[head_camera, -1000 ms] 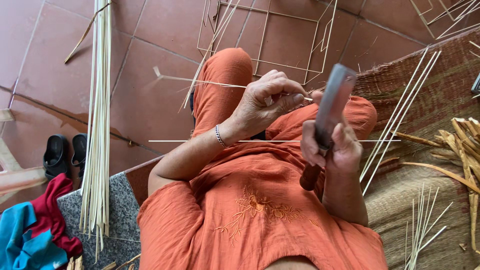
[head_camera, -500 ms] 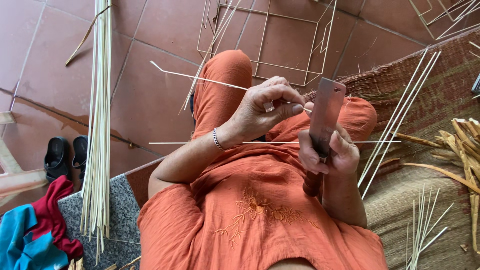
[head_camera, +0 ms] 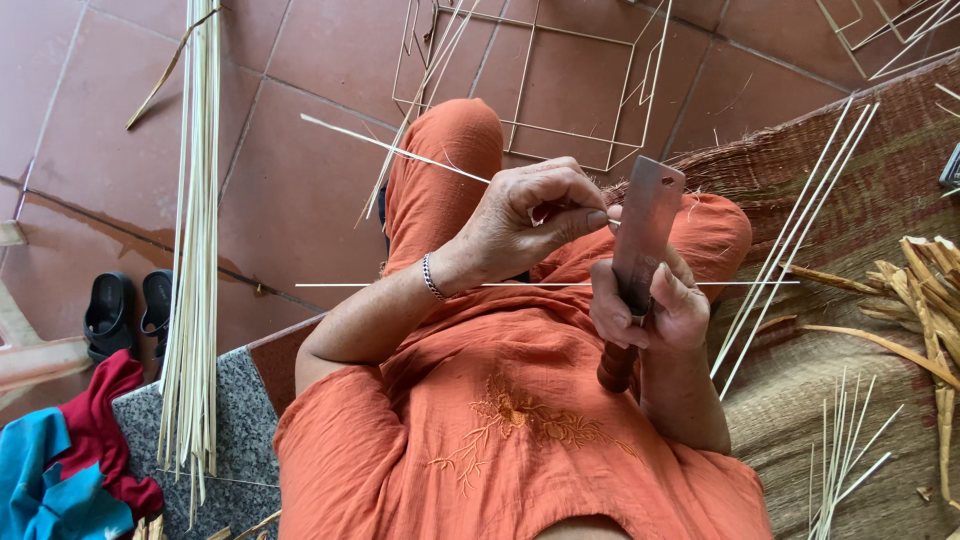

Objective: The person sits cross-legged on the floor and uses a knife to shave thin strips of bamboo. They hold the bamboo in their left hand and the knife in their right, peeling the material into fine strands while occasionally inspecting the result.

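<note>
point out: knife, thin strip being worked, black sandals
knife [head_camera: 648, 215], head view, flat of blade.
thin strip [head_camera: 400, 152], head view, mid-length left of left hand.
black sandals [head_camera: 128, 312], head view, between the pair's straps.

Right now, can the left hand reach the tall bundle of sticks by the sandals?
Probably yes, but not at once. The left hand is pinching a thin stick against the knife. The bundle stands off to that side with only bare floor between, so letting go and stretching out should do it.

A home craft workspace on a tiled floor [head_camera: 300, 200], shown by the bundle of split bamboo strips [head_camera: 195, 250], thin-stick frames [head_camera: 540, 80], a woven mat [head_camera: 850, 330], shavings [head_camera: 930, 300] and sandals [head_camera: 130, 315].
</note>
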